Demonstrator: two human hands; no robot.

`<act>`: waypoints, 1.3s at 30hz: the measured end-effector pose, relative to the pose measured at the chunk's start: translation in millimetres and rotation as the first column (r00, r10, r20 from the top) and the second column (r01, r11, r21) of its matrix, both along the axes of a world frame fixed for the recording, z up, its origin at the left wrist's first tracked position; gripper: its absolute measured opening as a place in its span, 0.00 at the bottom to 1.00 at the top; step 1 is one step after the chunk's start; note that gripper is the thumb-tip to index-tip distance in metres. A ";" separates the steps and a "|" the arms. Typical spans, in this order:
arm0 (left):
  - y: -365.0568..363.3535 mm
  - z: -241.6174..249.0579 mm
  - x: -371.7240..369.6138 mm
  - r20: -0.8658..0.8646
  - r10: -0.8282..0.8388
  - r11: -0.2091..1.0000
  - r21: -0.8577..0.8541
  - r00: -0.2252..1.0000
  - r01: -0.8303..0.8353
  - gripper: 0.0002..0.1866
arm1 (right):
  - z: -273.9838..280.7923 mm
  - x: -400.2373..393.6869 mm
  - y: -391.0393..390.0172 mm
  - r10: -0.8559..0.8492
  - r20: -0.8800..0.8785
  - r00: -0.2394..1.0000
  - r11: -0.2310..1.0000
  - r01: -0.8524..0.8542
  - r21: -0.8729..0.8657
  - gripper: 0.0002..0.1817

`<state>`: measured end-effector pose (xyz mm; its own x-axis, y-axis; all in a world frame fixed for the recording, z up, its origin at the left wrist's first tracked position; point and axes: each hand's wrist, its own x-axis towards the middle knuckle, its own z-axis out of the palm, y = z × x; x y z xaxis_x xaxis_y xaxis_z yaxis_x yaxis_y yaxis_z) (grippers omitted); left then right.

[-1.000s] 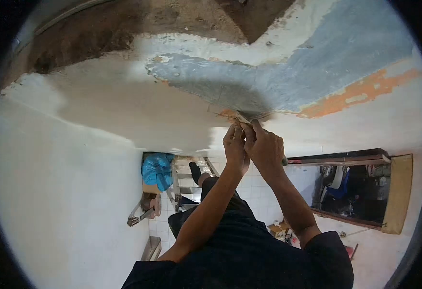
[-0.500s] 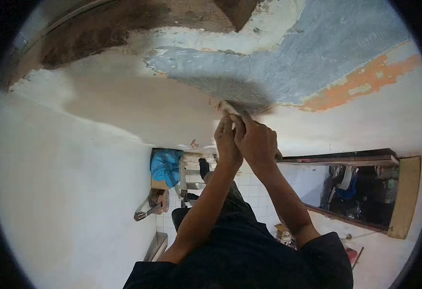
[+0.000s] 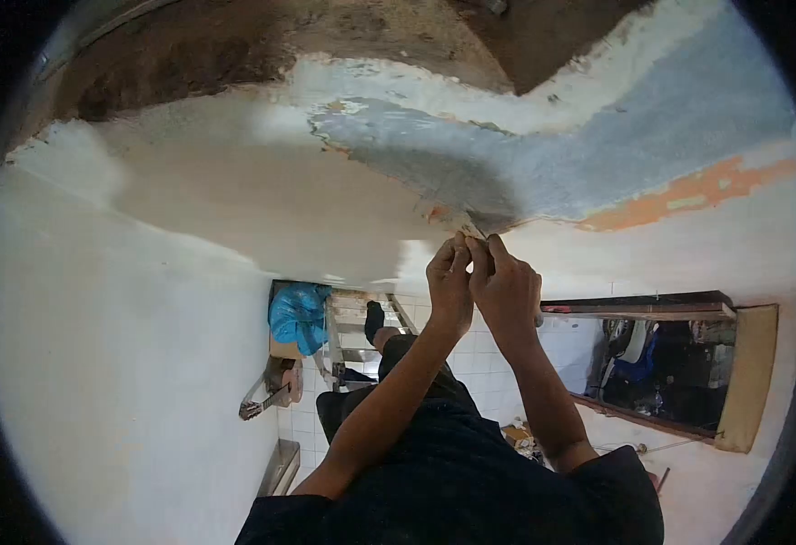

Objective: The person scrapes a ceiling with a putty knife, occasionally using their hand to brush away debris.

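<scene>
Both my hands are raised to a peeling edge of paint [image 3: 434,214] on the surface in front of me. My right hand [image 3: 507,289] is closed round a slim scraper-like tool; its thin blade [image 3: 479,226] shows at the fingertips and touches the edge, and a bit of the handle shows by the heel of the hand. Beside it, almost touching, my left hand [image 3: 449,289] has thumb and fingers pinched at the same edge. What it pinches is too small to tell. Grey-blue surface [image 3: 543,150] lies bare beyond the fingertips.
Brown rough patches [image 3: 189,64] and an orange patch [image 3: 679,202] mark the surface. Below are a ladder [image 3: 354,329] with my foot on it, a blue plastic bag [image 3: 299,316], a guitar [image 3: 279,396] and a framed opening [image 3: 661,363] at the right.
Both hands have shifted slightly right and lower in the view, still at the paint edge. The pale strip by my fingertips shows less now. The view itself has shifted a little.
</scene>
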<state>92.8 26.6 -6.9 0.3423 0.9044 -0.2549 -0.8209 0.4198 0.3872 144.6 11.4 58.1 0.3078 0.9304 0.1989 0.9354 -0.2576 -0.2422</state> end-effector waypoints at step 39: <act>18.9 -3.8 -24.9 -0.653 0.664 0.654 0.743 0.363 0.141 0.09 | 7.1 -29.4 17.8 0.046 -0.046 0.998 0.999 -0.046 0.001 0.17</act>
<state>67.9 45.5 -10.7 0.0167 0.9111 0.4118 0.1179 -0.4108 0.9041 115.2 29.2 65.3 0.2731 0.9440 0.1852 0.9343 -0.2144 -0.2848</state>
